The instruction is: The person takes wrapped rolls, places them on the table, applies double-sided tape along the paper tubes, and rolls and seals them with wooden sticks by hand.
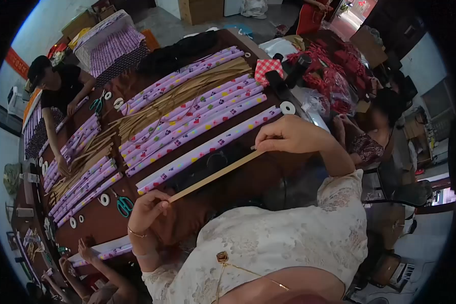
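A flat tan paper strip [214, 176] is stretched between my hands in a straight slanting line. My left hand [149, 209] pinches its lower end, and my right hand [293, 135] pinches the upper end with thumb and fingers. Just beyond the strip lies a single purple patterned wrapping paper roll [207, 151] on the brown table cover. Farther off, more purple rolls [192, 112] lie side by side, with a loose bundle of tan strips [185, 92] among them. Near my right hand is a white tape roll [287, 108].
Teal scissors [124, 205] and another tape roll [104, 199] lie left of my left hand. A co-worker [61, 93] handles rolls across the table; another person's hands [88, 253] are at lower left. A black tape dispenser-like object [289, 76] and red bundles [329, 71] sit at the right.
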`<move>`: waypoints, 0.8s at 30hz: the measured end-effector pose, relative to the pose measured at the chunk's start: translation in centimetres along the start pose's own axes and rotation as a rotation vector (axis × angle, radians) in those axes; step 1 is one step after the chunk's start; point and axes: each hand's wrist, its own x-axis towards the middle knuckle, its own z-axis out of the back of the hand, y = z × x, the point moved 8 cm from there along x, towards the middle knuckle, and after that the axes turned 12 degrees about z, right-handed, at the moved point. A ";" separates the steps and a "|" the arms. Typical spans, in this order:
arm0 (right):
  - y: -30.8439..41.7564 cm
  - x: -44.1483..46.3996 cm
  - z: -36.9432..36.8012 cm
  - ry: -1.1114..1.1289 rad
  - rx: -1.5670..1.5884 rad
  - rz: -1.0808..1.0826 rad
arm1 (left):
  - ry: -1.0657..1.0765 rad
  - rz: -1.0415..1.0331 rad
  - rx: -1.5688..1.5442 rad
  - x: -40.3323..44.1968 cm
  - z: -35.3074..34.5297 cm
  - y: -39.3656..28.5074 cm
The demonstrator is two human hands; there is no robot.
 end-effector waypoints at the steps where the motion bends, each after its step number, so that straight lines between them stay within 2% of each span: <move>1: -0.5 -0.1 -0.3 0.031 0.038 -0.030 | -0.023 -0.016 -0.008 -0.3 0.5 0.5; 3: -1.3 -0.5 -0.8 0.080 0.094 -0.072 | -0.046 -0.181 0.076 -0.9 1.6 0.5; 6: -3.4 -1.9 -1.3 0.159 0.137 -0.116 | -0.150 -0.059 0.140 -2.5 5.0 2.8; 8: -4.7 -2.5 -0.9 0.123 0.074 -0.030 | -0.186 -0.033 -0.009 -3.8 6.8 4.3; 9: -5.6 -2.9 -0.8 0.172 0.001 -0.058 | -0.200 -0.040 -0.053 -4.4 7.8 5.3; 12: -10.7 -4.4 -0.1 0.140 -0.041 -0.085 | -0.465 0.148 -0.127 -5.4 10.9 7.3; 14: -15.0 -5.8 0.3 0.057 0.090 -0.278 | -0.599 0.168 -0.035 -5.6 13.6 9.7; 15: -17.6 -6.3 0.9 0.095 -0.062 -0.288 | -0.649 0.189 -0.002 -5.6 14.5 10.7; 16: -19.5 -6.6 1.3 0.028 -0.068 -0.284 | -0.693 0.275 0.115 -5.2 14.2 10.4; 17: -21.5 -7.1 1.8 -0.041 -0.074 -0.283 | -0.688 0.289 0.116 -4.9 14.1 10.7; 18: -25.2 -8.3 2.2 -0.017 -0.138 -0.357 | -0.681 0.286 0.094 -4.3 14.0 11.0; 20: -27.8 -8.9 3.8 -0.082 -0.407 -0.389 | -0.664 0.288 0.072 -3.2 14.1 12.0; 22: -31.6 -9.8 4.7 -0.162 -0.423 -0.458 | -0.736 0.285 0.039 -2.7 15.1 13.2; 24: -34.7 -9.8 4.7 -0.197 -0.291 -0.405 | -0.782 0.305 0.081 -2.0 15.3 13.5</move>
